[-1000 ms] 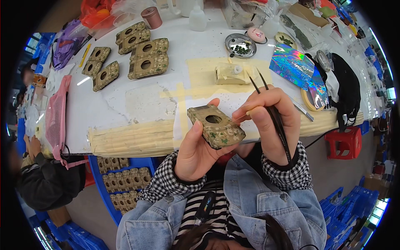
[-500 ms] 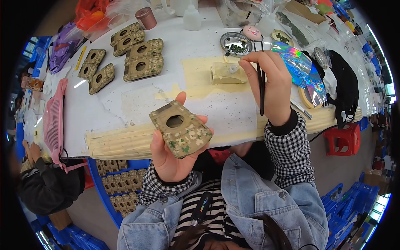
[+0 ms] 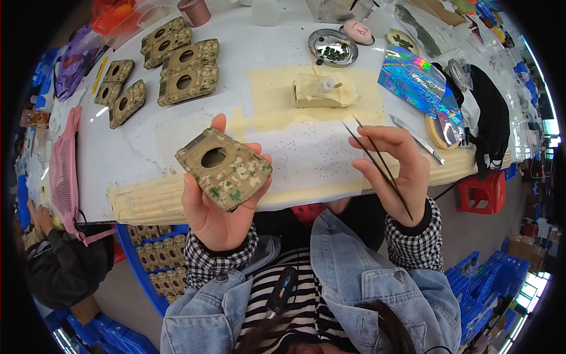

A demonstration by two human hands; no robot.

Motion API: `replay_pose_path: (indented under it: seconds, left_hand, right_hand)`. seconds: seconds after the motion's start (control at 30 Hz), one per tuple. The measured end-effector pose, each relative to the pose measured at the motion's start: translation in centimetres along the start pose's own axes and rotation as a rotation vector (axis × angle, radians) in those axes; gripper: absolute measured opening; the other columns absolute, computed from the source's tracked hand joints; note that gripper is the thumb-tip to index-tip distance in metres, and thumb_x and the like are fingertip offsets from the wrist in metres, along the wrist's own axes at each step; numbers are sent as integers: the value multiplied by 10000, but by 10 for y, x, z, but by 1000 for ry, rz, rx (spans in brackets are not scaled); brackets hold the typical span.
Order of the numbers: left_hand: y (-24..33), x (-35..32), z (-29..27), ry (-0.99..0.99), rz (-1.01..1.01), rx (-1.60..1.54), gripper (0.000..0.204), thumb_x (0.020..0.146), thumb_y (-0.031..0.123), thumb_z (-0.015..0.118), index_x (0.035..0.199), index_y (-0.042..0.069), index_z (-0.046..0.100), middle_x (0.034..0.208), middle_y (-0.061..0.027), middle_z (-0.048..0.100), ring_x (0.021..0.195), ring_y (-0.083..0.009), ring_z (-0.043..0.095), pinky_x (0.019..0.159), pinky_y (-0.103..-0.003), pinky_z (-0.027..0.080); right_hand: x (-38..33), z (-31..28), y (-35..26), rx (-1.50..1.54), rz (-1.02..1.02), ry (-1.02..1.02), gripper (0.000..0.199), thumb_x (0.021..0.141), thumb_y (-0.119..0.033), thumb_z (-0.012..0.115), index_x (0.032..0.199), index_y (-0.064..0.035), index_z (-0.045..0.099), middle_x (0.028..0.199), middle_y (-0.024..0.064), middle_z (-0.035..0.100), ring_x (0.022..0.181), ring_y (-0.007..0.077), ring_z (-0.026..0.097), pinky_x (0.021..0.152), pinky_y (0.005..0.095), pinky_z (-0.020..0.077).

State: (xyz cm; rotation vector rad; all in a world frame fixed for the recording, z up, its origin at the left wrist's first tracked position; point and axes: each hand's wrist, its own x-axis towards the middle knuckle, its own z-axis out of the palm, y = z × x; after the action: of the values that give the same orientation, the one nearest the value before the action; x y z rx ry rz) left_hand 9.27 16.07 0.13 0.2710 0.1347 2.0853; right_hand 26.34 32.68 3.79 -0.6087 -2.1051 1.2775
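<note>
My left hand grips a camouflage model-tank hull by its edges, with the round hole facing up. Black tweezers rest in my right hand, tips apart and pointing up and left; whether anything tiny sits at the tips I cannot make out. Beyond them on the table is a tape-covered block with a small nozzle on top. Under both hands a white sheet carries many tiny dark specks. Farther back, a round metal dish holds small dark green parts.
More camouflage hulls lie at the left of the table, and others fill a blue tray below its edge. A knife, iridescent sheet and tape roll lie on the right. A pink mesh bag hangs at left.
My right hand has come down from beside the taped block toward the table's near edge, and the tweezers have tilted. My left hand has shifted left with the hull.
</note>
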Motion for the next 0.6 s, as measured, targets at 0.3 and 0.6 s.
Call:
replay_pose_path:
  seconds: [0.3,0.6]
  left_hand:
    - [-2,6,-11,68,21,188,819,900,383,507,1429,43,-19,1273,-268,382,1160,-385,468,956,-457,453]
    - [-1,8,-15,-1,-41,241,874,867,493,490,1423,-1,30,1215,-234,473,1129,-307,503,953,-490,428]
  right_hand:
    - [8,12,23,88,10,34,123,811,-94,653,887,1,671,833,95,647,780,197,563,706,293,435]
    - [11,15,29,-36,-6,1,101,811,-88,645,873,-18,682,760,66,631,761,195,517,693,295,420]
